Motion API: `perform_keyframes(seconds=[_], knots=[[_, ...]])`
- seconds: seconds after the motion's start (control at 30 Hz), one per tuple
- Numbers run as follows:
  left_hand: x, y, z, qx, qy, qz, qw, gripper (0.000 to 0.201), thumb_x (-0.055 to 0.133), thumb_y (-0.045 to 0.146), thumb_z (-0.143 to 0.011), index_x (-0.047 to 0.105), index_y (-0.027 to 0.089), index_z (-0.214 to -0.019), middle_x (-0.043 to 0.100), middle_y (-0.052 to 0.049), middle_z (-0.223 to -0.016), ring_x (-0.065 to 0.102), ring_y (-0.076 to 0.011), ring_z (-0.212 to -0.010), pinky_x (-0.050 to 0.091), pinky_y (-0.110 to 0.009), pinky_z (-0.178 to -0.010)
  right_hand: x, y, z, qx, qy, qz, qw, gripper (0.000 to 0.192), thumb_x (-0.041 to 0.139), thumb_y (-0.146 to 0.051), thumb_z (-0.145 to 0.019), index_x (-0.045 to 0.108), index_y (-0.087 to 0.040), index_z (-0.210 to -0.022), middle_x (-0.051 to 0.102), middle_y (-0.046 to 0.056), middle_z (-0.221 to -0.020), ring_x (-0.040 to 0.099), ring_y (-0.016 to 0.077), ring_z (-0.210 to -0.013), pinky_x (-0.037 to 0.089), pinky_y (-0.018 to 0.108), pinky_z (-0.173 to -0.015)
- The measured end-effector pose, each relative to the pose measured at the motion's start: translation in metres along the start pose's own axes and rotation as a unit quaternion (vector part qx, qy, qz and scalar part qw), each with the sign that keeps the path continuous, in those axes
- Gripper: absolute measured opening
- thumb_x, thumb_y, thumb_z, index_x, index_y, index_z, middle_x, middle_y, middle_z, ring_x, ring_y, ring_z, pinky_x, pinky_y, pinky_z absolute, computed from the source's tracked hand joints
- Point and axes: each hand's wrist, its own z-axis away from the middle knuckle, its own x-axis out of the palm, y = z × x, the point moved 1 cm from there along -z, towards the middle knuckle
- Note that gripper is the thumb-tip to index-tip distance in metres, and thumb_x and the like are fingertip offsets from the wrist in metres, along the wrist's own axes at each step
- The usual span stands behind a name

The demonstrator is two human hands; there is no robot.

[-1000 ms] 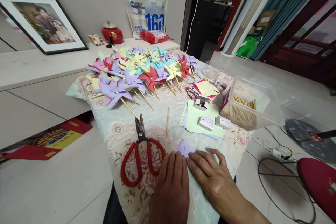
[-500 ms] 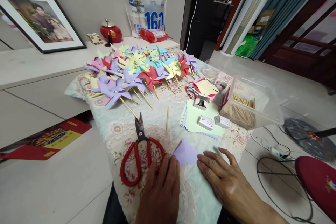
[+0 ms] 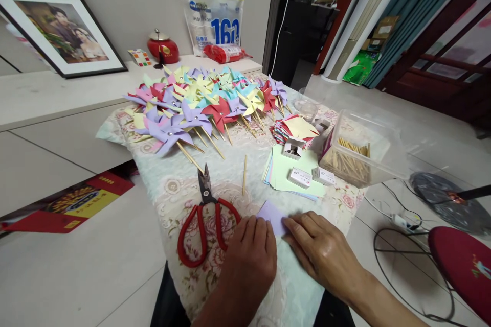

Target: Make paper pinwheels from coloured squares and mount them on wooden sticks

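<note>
A small piece of purple paper [image 3: 273, 216] lies near the front of the cloth-covered table. My left hand [image 3: 255, 250] has its fingers curled on the paper's near left edge. From the other side, my right hand [image 3: 318, 245] pinches the right edge, its fingers together. Both hands partly cover the sheet. Left of my left hand rest red-handled scissors [image 3: 205, 214] with their blades pointing away. A single wooden stick [image 3: 244, 175] lies just beyond the paper.
Many paper pinwheels [image 3: 218, 112] fill the table's far side. To the right are stacked paper sheets [image 3: 278, 163], small white boxes [image 3: 299, 177], cut coloured papers [image 3: 303, 126] and a clear plastic bin [image 3: 345, 171] of sticks. A red stool [image 3: 460, 260] stands at the right.
The purple paper has gone from a folded triangle shape to a more squarish one. My fingers, laid flat before, have curled in at its edges, and my left hand has shifted right.
</note>
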Motion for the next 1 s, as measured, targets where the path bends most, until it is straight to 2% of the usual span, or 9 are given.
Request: perform_keyframes(seconds=[0.17,0.27,0.37,0.47,0.57,0.7,0.8,0.9,1.0], knots=[[0.001,-0.004,0.001,0.028,0.028,0.011,0.999,0.030,0.043,0.002,-0.089,0.072,0.003,-0.097,0.077,-0.017,-0.094,0.073,-0.0278,-0.086,0.059,-0.042,-0.079,0.000,-0.002,0.000,0.019,0.012,-0.030,0.999,0.025,0.056,-0.020,-0.096,0.066,-0.010,-0.118,0.069,0.014,-0.101,0.062,0.0264,-0.089,0.056,0.041,-0.074],[0.002,-0.009,0.000,0.022,0.047,0.031,0.998,0.027,0.045,0.002,-0.090,0.071,0.004,-0.098,0.076,-0.015,-0.093,0.072,-0.0269,-0.086,0.058,-0.042,-0.080,0.003,-0.004,-0.001,0.007,0.037,-0.034,0.999,0.028,0.059,-0.018,-0.094,0.065,-0.010,-0.120,0.068,0.017,-0.113,0.060,0.0308,-0.103,0.053,0.047,-0.085],[0.000,-0.013,-0.001,0.004,0.055,0.059,0.997,0.027,0.044,0.002,-0.092,0.070,0.004,-0.099,0.076,-0.014,-0.092,0.071,-0.0253,-0.085,0.056,-0.041,-0.080,0.008,-0.006,-0.003,-0.014,0.072,-0.033,0.997,0.028,0.060,-0.009,-0.092,0.066,-0.009,-0.119,0.069,0.017,-0.114,0.059,0.0311,-0.106,0.050,0.048,-0.089],[-0.002,-0.014,-0.002,-0.035,0.057,0.099,0.993,0.027,0.043,0.003,-0.093,0.069,0.006,-0.100,0.075,-0.012,-0.091,0.069,-0.0231,-0.084,0.054,-0.039,-0.080,0.011,-0.005,-0.006,-0.026,0.100,-0.063,0.993,0.023,0.058,-0.004,-0.090,0.068,-0.009,-0.111,0.072,0.014,-0.103,0.061,0.0276,-0.099,0.049,0.045,-0.086],[-0.005,-0.013,-0.003,-0.071,0.064,0.124,0.988,0.022,0.049,0.002,-0.092,0.069,0.008,-0.100,0.074,-0.009,-0.090,0.067,-0.0213,-0.082,0.052,-0.036,-0.077,0.008,-0.003,-0.009,-0.029,0.122,-0.095,0.988,0.023,0.058,-0.002,-0.089,0.067,-0.011,-0.107,0.072,0.012,-0.099,0.062,0.0257,-0.094,0.049,0.045,-0.086],[-0.011,-0.011,-0.008,-0.141,0.095,0.138,0.976,0.014,0.063,0.009,-0.088,0.070,0.014,-0.098,0.072,-0.006,-0.085,0.064,-0.0206,-0.077,0.049,-0.035,-0.072,-0.003,-0.006,-0.015,-0.026,0.152,-0.103,0.983,0.024,0.058,-0.001,-0.088,0.067,-0.011,-0.108,0.071,0.013,-0.097,0.063,0.0257,-0.092,0.048,0.046,-0.085],[-0.016,-0.010,-0.014,-0.185,0.115,0.164,0.962,0.011,0.065,0.010,-0.086,0.070,0.016,-0.094,0.069,-0.004,-0.077,0.062,-0.0188,-0.073,0.050,-0.032,-0.071,-0.012,-0.011,-0.019,-0.019,0.186,-0.106,0.977,0.025,0.059,0.001,-0.086,0.067,-0.010,-0.107,0.071,0.013,-0.092,0.064,0.0239,-0.087,0.049,0.043,-0.080],[-0.019,-0.009,-0.018,-0.227,0.122,0.218,0.941,0.013,0.062,0.009,-0.087,0.070,0.016,-0.093,0.068,-0.003,-0.076,0.063,-0.0156,-0.070,0.051,-0.028,-0.070,-0.018,-0.017,-0.020,-0.018,0.213,-0.114,0.970,0.028,0.060,0.004,-0.084,0.067,-0.008,-0.107,0.070,0.013,-0.091,0.064,0.0228,-0.085,0.050,0.041,-0.077],[-0.018,-0.008,-0.019,-0.290,0.123,0.306,0.898,0.013,0.061,0.009,-0.086,0.070,0.018,-0.088,0.069,-0.001,-0.075,0.065,-0.0123,-0.067,0.052,-0.022,-0.065,-0.019,-0.024,-0.021,-0.026,0.220,-0.128,0.967,0.027,0.060,0.005,-0.083,0.067,-0.007,-0.106,0.070,0.014,-0.092,0.064,0.0230,-0.086,0.050,0.041,-0.078]])
